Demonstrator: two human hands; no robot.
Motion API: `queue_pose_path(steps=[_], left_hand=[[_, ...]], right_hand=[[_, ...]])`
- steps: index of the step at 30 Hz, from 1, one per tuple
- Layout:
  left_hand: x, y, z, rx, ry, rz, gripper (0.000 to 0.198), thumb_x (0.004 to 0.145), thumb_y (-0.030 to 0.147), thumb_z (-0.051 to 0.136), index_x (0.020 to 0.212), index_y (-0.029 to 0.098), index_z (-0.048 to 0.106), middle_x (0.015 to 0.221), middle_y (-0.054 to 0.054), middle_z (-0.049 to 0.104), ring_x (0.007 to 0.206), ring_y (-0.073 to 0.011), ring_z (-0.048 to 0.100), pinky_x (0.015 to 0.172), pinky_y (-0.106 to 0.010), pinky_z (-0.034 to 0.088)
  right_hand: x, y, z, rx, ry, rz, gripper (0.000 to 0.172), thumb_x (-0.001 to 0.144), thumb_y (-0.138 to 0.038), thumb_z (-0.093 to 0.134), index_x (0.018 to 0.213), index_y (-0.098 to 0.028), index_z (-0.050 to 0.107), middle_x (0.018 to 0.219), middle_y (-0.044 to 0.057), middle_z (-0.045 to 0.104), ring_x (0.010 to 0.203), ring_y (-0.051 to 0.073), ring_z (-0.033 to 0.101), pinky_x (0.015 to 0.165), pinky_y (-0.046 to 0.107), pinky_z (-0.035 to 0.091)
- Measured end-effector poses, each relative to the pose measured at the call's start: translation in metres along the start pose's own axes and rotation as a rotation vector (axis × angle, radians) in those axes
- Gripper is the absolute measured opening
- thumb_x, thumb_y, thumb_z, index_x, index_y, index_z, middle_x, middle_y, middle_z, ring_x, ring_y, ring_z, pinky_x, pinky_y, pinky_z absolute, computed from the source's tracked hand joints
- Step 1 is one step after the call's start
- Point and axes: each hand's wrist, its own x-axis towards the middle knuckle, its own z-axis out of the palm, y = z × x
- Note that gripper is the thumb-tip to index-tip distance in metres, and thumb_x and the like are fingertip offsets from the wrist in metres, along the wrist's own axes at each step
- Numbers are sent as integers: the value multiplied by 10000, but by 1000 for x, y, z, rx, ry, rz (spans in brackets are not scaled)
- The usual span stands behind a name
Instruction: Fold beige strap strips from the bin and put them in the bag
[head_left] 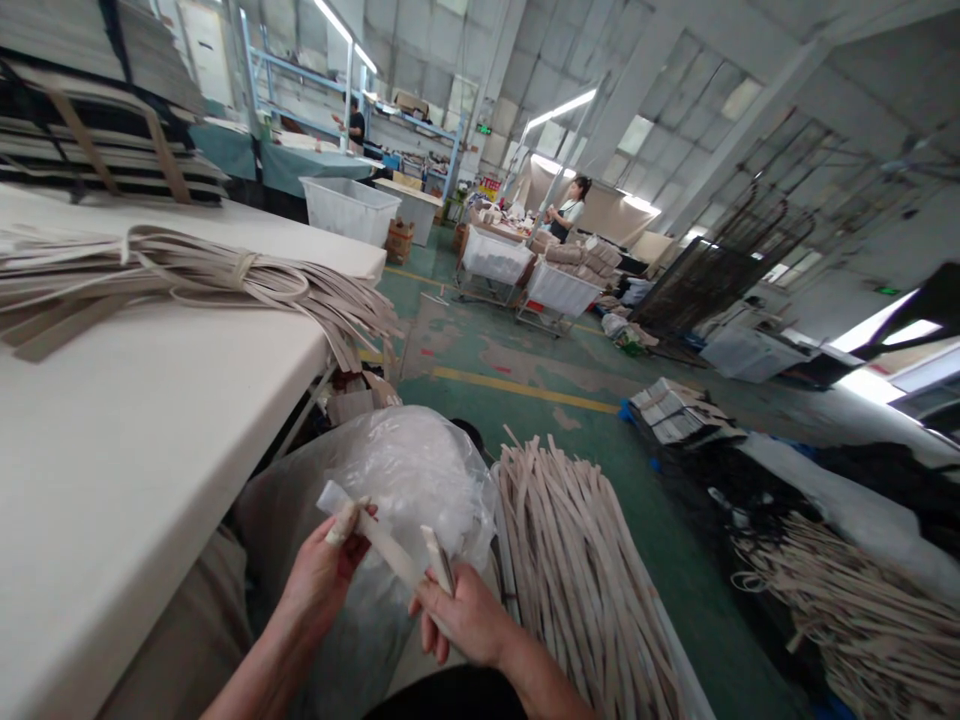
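Observation:
My left hand (324,572) is closed in a pinch on a flat beige fabric strip (394,552), close to its whitish end. One digit of that hand wears a pale wrap. My right hand (466,612) grips the lower part of the strip, and a short flat piece (437,560) stands up from between its thumb and fingers. Whether that piece belongs to the same strip I cannot tell. Under and behind both hands bulges a large clear plastic bag (412,450). Right of my right hand, many similar strips (585,560) lie lengthwise in a pile.
A white-topped table (172,440) fills the left side, bearing a tied bundle of strips (225,275). More strips (862,600) lie at the lower right. White bins (495,258) stand farther off, near a person (570,212). Another person (354,125) is at a back table.

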Motion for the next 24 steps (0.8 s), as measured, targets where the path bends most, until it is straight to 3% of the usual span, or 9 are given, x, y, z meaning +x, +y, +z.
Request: queue_pose_path(steps=[4, 6, 11, 13, 18, 22, 24], left_hand=[[-13, -13, 6, 137, -231, -73, 541, 528, 499, 921, 829, 76, 768, 795, -116, 734, 665, -178, 628, 633, -254, 533], [-16, -16, 6, 167, -284, -103, 550, 565, 520, 896, 854, 71, 766, 767, -114, 729, 604, -173, 609, 593, -269, 517], [-20, -2, 6, 45, -86, -81, 559, 428, 434, 972, 834, 104, 775, 830, -110, 745, 819, -202, 663, 739, -249, 547], [-29, 2, 13, 25, -96, -93, 547, 441, 436, 969, 832, 107, 775, 858, -114, 745, 826, -204, 658, 739, -257, 549], [-60, 7, 41, 39, -385, -69, 447, 702, 524, 808, 901, 126, 770, 783, -80, 707, 619, -162, 572, 575, -271, 490], [-73, 42, 64, 233, -504, 75, 412, 755, 500, 764, 959, 143, 783, 772, -81, 713, 651, -202, 589, 674, -322, 487], [-80, 71, 79, 372, -537, 235, 377, 746, 475, 773, 962, 166, 796, 940, -105, 742, 869, -290, 639, 801, -365, 489]], right_hand=[[7, -13, 5, -17, 55, -25, 661, 797, -780, 490, 816, -129, 597, 529, 0, 574, 372, 90, 496, 379, 177, 373], [10, -16, 6, -3, 42, -48, 683, 800, -789, 476, 859, -121, 610, 550, 8, 590, 383, 94, 514, 388, 178, 385], [-8, -19, 1, -82, 11, -56, 634, 840, -742, 485, 850, -126, 635, 551, 7, 590, 386, 89, 515, 391, 169, 383], [-19, -25, -1, -124, 63, -64, 617, 862, -729, 466, 811, -137, 630, 525, 0, 566, 376, 87, 494, 383, 170, 372], [-35, -57, 0, -126, 127, -187, 596, 884, -716, 454, 826, -146, 619, 532, 4, 568, 402, 99, 503, 412, 193, 396], [-42, -78, -1, -85, 151, -285, 601, 895, -707, 451, 868, -134, 631, 579, 24, 596, 449, 113, 548, 449, 206, 414], [-47, -85, 0, -57, 163, -343, 586, 908, -684, 457, 928, -128, 640, 624, 37, 618, 481, 120, 574, 472, 211, 423]])
